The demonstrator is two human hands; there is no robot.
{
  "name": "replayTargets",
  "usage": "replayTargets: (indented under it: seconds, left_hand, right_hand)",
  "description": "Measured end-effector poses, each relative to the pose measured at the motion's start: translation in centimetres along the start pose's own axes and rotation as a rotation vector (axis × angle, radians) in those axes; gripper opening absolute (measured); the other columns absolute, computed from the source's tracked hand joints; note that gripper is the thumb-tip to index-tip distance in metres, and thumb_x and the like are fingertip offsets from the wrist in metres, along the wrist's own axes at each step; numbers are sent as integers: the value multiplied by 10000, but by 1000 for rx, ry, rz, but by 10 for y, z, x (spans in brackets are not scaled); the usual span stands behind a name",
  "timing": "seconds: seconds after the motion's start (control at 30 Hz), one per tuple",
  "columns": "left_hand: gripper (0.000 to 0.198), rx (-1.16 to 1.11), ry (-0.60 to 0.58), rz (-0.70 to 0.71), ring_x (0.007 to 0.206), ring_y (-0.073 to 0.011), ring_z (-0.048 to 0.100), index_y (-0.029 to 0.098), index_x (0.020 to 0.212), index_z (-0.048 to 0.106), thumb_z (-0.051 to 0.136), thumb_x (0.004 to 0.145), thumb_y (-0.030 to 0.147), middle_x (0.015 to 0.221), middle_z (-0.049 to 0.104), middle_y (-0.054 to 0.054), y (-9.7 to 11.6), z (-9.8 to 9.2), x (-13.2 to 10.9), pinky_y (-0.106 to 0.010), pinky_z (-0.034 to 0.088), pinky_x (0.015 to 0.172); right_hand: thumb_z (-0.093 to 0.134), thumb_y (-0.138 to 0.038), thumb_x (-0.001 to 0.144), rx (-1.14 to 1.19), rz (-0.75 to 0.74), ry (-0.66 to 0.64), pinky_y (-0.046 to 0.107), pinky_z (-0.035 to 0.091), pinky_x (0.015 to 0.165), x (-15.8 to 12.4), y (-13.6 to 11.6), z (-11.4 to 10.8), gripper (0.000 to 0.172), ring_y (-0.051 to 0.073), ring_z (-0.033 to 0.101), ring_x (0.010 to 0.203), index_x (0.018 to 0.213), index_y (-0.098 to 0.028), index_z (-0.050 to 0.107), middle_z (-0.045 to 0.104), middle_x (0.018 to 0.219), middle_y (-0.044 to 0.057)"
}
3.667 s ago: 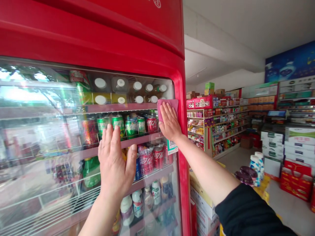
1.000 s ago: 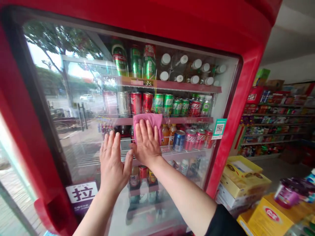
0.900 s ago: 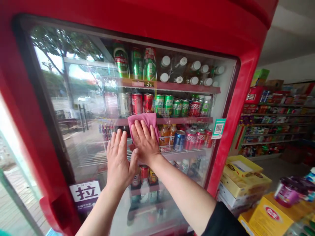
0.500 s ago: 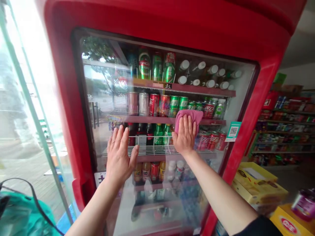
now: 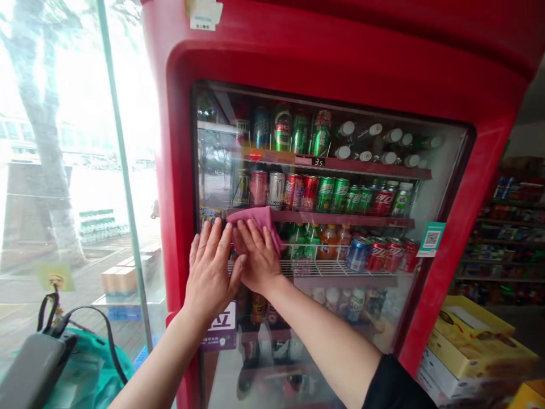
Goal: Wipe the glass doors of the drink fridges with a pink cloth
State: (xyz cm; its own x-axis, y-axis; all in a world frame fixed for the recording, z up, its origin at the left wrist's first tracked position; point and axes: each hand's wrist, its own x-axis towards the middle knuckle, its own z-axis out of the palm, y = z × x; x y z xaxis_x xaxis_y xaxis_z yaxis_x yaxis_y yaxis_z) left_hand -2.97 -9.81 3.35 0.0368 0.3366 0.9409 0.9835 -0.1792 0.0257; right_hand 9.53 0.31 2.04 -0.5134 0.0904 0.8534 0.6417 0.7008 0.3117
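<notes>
A pink cloth point(image 5: 259, 221) lies against the glass door point(image 5: 340, 341) of a red drinks fridge. My right hand point(image 5: 258, 253) holds it pressed to the glass, with straight fingers over it. Just left of it, my left hand point(image 5: 213, 261) is open, palm toward the glass, bare of any cloth. The two hands are side by side, and the left thumb overlaps the edge of the right hand. Behind the glass, shelves carry green cans point(image 5: 332, 194), bottles with white caps point(image 5: 374, 142) and red cans point(image 5: 385, 254).
The fridge's red frame point(image 5: 179, 170) surrounds the door. A glass pane edge point(image 5: 123, 159) and a teal bag point(image 5: 91, 363) are at left, beside a grey device point(image 5: 32, 369). Yellow boxes point(image 5: 481, 341) are stacked at right. A QR code sticker point(image 5: 431, 240) is on the door.
My right hand has moved left across the glass with the pink cloth, from right of the middle to beside my left hand. The view has shifted left.
</notes>
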Motion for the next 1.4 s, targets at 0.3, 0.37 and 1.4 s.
replayTargets:
  seconds: [0.3, 0.37, 1.4]
  left_hand:
    - [824, 36, 44, 56, 1751, -363, 198, 253, 1800, 222, 594, 1082, 414, 1860, 280, -161, -11, -15, 21, -607, 213, 1409]
    - [827, 39, 60, 61, 1753, -359, 192, 250, 1797, 227, 605, 1078, 402, 1859, 285, -160, -16, -23, 20, -611, 222, 1409]
    - [889, 28, -40, 101, 1726, -352, 288, 256, 1811, 147, 616, 1068, 386, 1837, 339, -157, -41, -42, -18, -626, 273, 1391]
  right_hand:
    - [511, -370, 1128, -135, -227, 58, 488, 158, 1450, 11, 18, -8, 662, 257, 307, 1715, 1744, -156, 397, 416, 1811, 70]
    - [517, -387, 1130, -142, -90, 104, 542, 111, 1444, 5, 41, -12, 723, 301, 330, 1706, 1767, -105, 323, 419, 1801, 135]
    - [564, -336, 1029, -210, 30, 179, 611, 240, 1396, 15, 73, -40, 856, 336, 298, 1722, 1792, -126, 239, 413, 1799, 187]
